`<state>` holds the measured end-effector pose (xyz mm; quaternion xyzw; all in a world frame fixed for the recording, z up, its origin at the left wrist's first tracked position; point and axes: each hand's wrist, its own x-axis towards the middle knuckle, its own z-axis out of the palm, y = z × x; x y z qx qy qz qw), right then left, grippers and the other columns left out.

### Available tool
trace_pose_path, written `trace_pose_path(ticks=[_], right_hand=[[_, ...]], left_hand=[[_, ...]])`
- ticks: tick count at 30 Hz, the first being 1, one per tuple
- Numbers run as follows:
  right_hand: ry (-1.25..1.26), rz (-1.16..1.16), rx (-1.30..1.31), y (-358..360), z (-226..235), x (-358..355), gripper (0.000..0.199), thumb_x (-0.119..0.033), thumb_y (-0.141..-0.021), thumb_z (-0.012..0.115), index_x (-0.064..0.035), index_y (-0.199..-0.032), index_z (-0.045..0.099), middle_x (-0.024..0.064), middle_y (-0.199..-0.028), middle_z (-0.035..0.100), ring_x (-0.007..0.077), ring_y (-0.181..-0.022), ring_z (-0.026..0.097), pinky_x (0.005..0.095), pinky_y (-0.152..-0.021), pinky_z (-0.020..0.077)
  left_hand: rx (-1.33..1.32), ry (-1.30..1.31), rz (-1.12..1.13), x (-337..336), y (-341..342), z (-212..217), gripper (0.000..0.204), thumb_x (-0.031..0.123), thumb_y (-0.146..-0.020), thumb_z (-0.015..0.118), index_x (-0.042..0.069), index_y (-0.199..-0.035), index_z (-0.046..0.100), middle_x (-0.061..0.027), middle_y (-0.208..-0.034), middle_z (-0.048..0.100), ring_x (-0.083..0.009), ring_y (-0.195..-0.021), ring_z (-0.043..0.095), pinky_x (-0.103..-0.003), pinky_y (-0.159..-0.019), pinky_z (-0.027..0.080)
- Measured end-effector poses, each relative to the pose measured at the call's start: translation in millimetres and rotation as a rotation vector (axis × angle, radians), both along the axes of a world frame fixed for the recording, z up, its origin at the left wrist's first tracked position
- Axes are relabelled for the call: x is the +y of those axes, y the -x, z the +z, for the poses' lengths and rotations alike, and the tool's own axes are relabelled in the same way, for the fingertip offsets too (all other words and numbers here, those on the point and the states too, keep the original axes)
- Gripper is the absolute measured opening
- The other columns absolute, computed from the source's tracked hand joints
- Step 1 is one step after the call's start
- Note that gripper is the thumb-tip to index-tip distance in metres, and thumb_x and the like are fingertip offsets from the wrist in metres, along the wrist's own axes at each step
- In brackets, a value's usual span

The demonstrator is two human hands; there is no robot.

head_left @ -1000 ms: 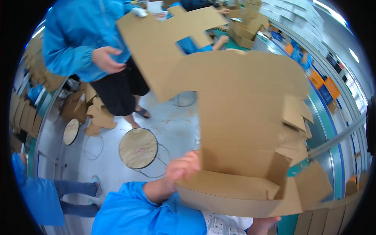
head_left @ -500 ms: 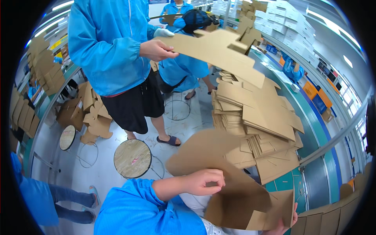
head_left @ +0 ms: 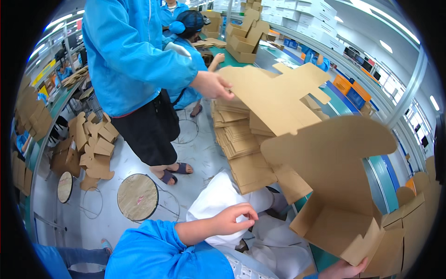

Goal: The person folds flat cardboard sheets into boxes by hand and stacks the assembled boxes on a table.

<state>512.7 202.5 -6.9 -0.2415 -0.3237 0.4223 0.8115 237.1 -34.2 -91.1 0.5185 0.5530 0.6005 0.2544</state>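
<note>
My right hand [head_left: 346, 269] is at the lower right, its fingers closed on the near corner of a brown cardboard box [head_left: 332, 223]. The box is folded into a tray shape, and its tall, curved lid flap [head_left: 332, 149] stands up at the back. Above my lap is my left hand [head_left: 234, 218], loosely curled, with a gap between thumb and fingers and nothing in them. A person in a blue jacket holds a flat cardboard blank [head_left: 274, 97] over the stack of flat blanks [head_left: 251, 158].
A round stool [head_left: 138, 197] stands on the floor to the left. Cardboard pieces [head_left: 95, 144] lie heaped behind it. A row of folded boxes [head_left: 390, 242] lines the right edge. Another person [head_left: 186, 28] sits farther back by the green-topped bench [head_left: 383, 181].
My right hand has moved the box rightward, away from my lap. My left hand stays near my lap. The co-worker's blank has come lower and nearer, and the view has turned rightward.
</note>
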Motion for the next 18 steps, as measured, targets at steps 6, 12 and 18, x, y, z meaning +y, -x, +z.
trace_pose_path(ticks=[6,12,18], right_hand=[[-0.588,-1.363,-1.357,-41,-48,19,0.043,-0.028,-0.086,0.062,0.0013,-0.113,0.046,0.0191,-0.11,0.054,0.0366,-0.102,0.054,0.0472,-0.089,0.0416],[-0.516,-0.79,-1.01,-14,-19,-27,0.052,-0.025,-0.086,0.06,-0.0013,-0.124,0.035,0.0242,-0.126,0.041,0.0407,-0.118,0.041,0.0529,-0.093,0.0352],[-0.581,-0.536,-1.243,-29,-67,-47,0.044,-0.019,-0.085,0.055,-0.0018,-0.121,0.038,0.0231,-0.125,0.043,0.0428,-0.123,0.039,0.061,-0.101,0.0257]], left_hand=[[0.236,-0.177,-0.188,43,-24,30,0.057,0.025,-0.081,0.064,0.005,-0.13,0.043,-0.0169,-0.121,0.045,-0.0316,-0.112,0.046,-0.037,-0.095,0.038],[0.453,-0.42,-0.201,111,-74,84,0.07,0.036,-0.078,0.066,0.007,-0.135,0.038,-0.0198,-0.126,0.041,-0.0359,-0.114,0.043,-0.041,-0.099,0.033],[0.732,-0.345,-0.244,175,-130,54,0.035,0.029,-0.077,0.064,0.011,-0.105,0.059,-0.0056,-0.098,0.054,-0.0235,-0.093,0.05,-0.034,-0.084,0.036]])
